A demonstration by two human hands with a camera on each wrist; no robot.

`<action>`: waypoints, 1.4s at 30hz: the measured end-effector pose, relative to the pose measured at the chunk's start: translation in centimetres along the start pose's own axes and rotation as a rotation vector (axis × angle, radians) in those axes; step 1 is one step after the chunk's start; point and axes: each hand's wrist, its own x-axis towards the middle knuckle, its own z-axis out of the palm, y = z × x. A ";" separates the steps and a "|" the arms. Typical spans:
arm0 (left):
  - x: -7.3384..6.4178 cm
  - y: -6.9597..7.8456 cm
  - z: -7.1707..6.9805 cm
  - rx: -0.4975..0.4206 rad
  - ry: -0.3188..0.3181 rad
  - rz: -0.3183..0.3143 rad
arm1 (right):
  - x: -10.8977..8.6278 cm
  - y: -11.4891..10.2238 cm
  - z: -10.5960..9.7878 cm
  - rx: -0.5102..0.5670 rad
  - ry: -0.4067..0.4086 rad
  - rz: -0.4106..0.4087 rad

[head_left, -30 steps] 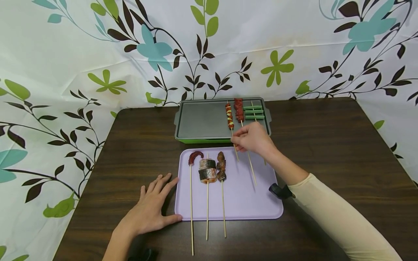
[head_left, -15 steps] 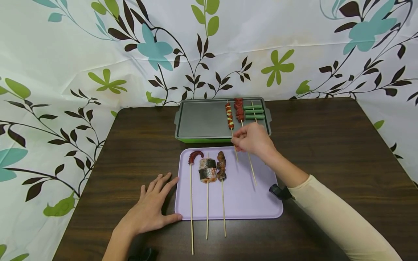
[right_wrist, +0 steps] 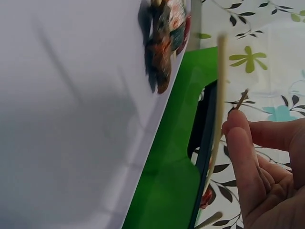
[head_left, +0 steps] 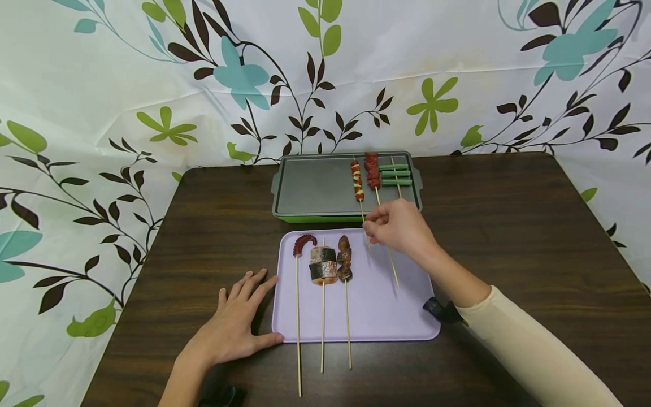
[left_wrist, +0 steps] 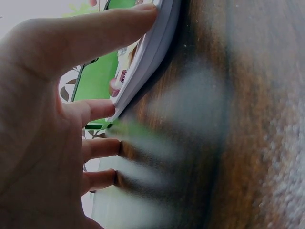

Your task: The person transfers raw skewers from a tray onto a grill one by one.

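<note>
My right hand (head_left: 402, 226) is over the front edge of the grill; its thumb and forefinger pinch the stick of a skewer (head_left: 357, 181) with red and yellow pieces. That stick's end (right_wrist: 242, 99) pokes out past the fingertips in the right wrist view. Beside it on the grill plate (head_left: 315, 186) lie a red meat skewer (head_left: 372, 171) and a skewer of green pieces (head_left: 395, 174). My left hand (head_left: 234, 322) lies with fingers spread at the left side of the lilac tray (head_left: 391, 322), thumb and forefinger touching its rim.
On the tray lie a tentacle skewer (head_left: 303, 244), a fish skewer (head_left: 323, 265) and a brown meat skewer (head_left: 344, 259). Their sticks overhang the front rim. The grill's green base (right_wrist: 167, 176) stands just behind the tray, with a patterned cloth (head_left: 432, 51) behind the dark wooden table (head_left: 508, 237).
My right hand has shifted slightly toward me and to the right along the stick. The skewers and my left hand stay where they were.
</note>
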 end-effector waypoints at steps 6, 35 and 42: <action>0.0 -0.1 -0.1 -0.002 -0.002 -0.005 | -2.1 -0.2 -0.1 0.013 -0.011 0.013; -0.2 -0.2 -0.2 -0.013 -0.012 -0.007 | -10.7 0.3 8.4 -0.242 -0.107 -0.254; 0.0 -0.2 0.0 -0.004 -0.015 -0.010 | -10.3 0.7 8.9 -0.249 -0.093 -0.235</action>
